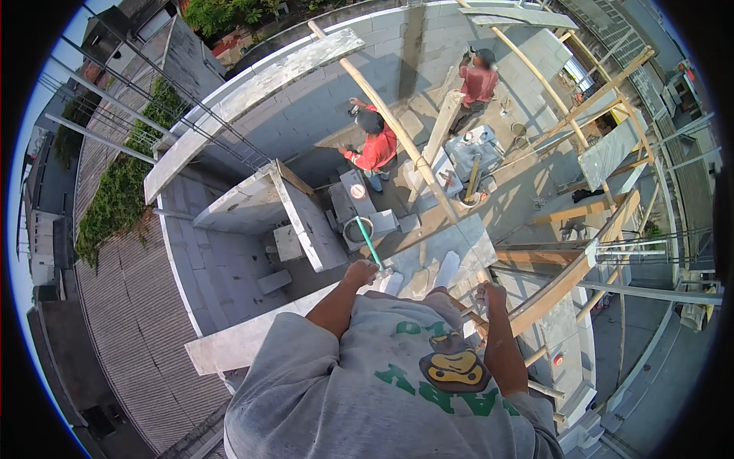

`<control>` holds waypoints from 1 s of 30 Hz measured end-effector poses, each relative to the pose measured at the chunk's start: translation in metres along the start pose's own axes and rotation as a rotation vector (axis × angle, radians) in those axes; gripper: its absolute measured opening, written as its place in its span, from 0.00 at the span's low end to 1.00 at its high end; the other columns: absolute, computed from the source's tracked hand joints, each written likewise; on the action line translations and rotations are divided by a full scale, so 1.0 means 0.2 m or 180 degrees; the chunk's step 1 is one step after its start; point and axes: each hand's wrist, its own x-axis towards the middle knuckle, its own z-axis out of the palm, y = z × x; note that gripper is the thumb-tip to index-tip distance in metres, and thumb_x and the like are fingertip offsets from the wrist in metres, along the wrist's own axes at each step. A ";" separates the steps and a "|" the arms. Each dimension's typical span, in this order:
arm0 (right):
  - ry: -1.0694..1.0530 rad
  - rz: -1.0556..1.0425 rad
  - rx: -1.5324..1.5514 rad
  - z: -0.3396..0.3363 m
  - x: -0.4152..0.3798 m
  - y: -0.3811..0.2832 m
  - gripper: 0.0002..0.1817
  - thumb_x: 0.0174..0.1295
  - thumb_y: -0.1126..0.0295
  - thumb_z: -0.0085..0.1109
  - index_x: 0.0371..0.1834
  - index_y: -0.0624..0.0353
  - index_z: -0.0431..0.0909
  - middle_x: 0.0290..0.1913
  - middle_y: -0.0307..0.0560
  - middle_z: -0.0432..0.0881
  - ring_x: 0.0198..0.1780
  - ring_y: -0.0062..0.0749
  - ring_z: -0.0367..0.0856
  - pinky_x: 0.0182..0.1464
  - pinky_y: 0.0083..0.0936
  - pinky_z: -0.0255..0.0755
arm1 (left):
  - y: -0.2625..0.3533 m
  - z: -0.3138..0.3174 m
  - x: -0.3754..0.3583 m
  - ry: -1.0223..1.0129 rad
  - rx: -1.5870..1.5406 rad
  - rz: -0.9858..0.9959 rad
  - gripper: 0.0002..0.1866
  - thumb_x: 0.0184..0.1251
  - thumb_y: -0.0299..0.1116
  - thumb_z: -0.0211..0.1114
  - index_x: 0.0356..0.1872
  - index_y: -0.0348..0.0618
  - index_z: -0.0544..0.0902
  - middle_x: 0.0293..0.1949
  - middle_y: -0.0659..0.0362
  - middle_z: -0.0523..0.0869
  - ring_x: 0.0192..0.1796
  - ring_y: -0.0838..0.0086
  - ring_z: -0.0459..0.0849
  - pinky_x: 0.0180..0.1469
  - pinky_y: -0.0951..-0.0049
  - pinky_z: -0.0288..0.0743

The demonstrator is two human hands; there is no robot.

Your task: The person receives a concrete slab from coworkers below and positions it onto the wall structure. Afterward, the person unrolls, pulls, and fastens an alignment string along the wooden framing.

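Note:
My left hand (pixel 362 272) is closed around a teal-handled tool (pixel 369 242), right by its short grey end. The long teal handle points forward and overlaps a dark bucket (pixel 356 232) lower down in this view. To the right, my right hand (pixel 490 294) hangs with its fingers curled, close to a bamboo pole and the curved timber board (pixel 562 284); I cannot tell whether anything is in it. Both my feet, in white footwear, stand on a grey plank (pixel 475 243) between my hands.
Below, a person in red (pixel 375 149) bends beside grey blocks (pixel 353 190), and another (pixel 479 80) stands near the block wall. Bamboo poles (pixel 382 115) cross overhead of them. Steel bars (pixel 191 115) stick out at left. Beyond the wall lies a corrugated roof (pixel 130 329).

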 end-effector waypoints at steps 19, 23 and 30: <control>-0.0156 -0.0100 -0.0378 0.03 0.11 -0.03 0.08 0.54 0.71 0.49 0.27 0.66 0.75 0.21 0.45 0.75 0.19 0.31 0.75 0.20 0.24 0.71 | -0.10 0.04 -0.04 0.0347 0.0105 0.0647 0.17 0.56 0.45 0.55 0.28 0.40 0.80 0.20 0.56 0.81 0.24 0.69 0.82 0.31 0.67 0.73; -0.0206 -0.0109 -0.0406 0.00 0.13 -0.01 0.09 0.53 0.71 0.50 0.27 0.67 0.75 0.22 0.46 0.76 0.19 0.32 0.75 0.20 0.25 0.72 | -0.16 0.06 0.02 0.0250 0.0933 0.0868 0.11 0.52 0.38 0.59 0.35 0.47 0.78 0.28 0.58 0.81 0.30 0.69 0.82 0.31 0.68 0.75; -0.0100 -0.0223 -0.0568 0.04 0.02 -0.08 0.10 0.52 0.70 0.49 0.27 0.68 0.74 0.22 0.47 0.75 0.19 0.33 0.77 0.21 0.26 0.73 | -0.16 0.06 0.03 0.0336 0.1555 0.1106 0.15 0.48 0.34 0.63 0.40 0.50 0.77 0.36 0.58 0.81 0.35 0.68 0.82 0.34 0.68 0.77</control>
